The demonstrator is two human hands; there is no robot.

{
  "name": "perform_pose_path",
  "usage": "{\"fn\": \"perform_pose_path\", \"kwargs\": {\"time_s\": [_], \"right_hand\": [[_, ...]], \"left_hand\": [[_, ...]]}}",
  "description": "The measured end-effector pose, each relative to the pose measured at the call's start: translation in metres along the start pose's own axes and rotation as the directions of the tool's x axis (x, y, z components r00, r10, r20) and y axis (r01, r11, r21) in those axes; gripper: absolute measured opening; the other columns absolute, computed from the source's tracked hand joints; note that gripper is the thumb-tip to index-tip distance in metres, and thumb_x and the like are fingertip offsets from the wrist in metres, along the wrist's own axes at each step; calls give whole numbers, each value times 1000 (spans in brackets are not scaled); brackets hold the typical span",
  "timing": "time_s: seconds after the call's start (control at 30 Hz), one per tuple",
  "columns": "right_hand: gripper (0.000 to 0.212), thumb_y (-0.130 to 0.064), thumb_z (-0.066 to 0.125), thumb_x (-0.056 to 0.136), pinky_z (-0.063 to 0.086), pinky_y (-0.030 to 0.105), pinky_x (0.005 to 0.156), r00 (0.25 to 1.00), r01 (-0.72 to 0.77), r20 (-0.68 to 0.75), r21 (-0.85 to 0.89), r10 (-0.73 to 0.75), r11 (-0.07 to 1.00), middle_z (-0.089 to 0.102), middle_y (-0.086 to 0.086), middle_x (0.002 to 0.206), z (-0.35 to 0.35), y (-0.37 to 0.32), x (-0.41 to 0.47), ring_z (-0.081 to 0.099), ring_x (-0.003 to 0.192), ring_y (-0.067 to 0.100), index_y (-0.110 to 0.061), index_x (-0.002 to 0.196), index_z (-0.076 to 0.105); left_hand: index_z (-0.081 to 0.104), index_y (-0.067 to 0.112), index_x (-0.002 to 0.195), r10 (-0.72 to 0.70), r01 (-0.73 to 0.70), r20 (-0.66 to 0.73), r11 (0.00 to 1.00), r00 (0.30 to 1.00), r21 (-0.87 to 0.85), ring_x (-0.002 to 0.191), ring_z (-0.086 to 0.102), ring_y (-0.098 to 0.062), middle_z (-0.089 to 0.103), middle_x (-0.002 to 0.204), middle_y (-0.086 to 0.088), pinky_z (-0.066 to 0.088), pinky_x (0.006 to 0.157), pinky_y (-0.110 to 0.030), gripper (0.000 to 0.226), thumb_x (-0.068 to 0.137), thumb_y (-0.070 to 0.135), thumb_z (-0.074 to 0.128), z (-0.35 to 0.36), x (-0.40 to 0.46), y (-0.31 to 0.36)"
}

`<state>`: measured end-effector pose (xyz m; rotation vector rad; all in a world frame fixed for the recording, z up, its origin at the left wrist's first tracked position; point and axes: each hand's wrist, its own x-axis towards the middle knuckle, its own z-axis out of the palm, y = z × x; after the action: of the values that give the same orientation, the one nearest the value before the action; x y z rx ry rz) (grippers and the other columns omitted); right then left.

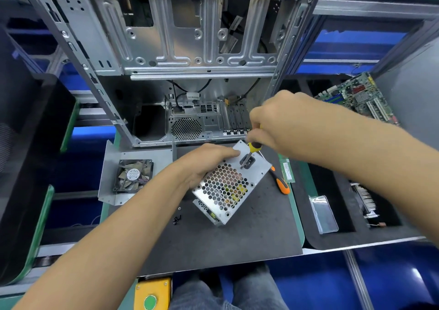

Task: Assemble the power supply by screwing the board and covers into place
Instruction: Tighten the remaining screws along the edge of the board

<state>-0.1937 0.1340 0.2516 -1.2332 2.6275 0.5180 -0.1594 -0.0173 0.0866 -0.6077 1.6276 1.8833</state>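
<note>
The right hand [282, 122] grips a yellow-and-black screwdriver [252, 150], tip down at the socket of the perforated metal power supply [225, 186]; the left hand [204, 164] clasps its left edge, on the dark mat [213, 243], small black screws [177, 219] nearby left

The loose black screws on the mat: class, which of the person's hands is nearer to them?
Left. The left hand grips the power supply just above the loose black screws; the right hand holds the screwdriver farther up and right.
</note>
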Motion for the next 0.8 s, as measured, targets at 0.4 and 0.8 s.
{"fn": "perform_pose_path", "kwargs": {"time_s": [0.4, 0.8], "right_hand": [[35, -52, 39, 100, 47, 39, 72, 1000, -26, 13, 63, 26, 998, 41, 3, 77, 1, 1, -3, 55, 86, 34, -20, 89, 48], [24, -42, 46, 100, 45, 40, 77, 997, -33, 79, 220, 16, 975, 43, 6, 92, 5, 3, -5, 49, 80, 29, -19, 91, 45]], "left_hand": [[70, 5, 115, -66, 68, 88, 998, 994, -15, 90, 72, -23, 76, 107, -12, 60, 81, -35, 30, 102, 29, 56, 0, 2, 2], [65, 5, 123, -107, 117, 125, 990, 986, -76, 83, 71, -24, 75, 104, -13, 58, 81, -36, 33, 103, 29, 53, -3, 2, 3]]}}
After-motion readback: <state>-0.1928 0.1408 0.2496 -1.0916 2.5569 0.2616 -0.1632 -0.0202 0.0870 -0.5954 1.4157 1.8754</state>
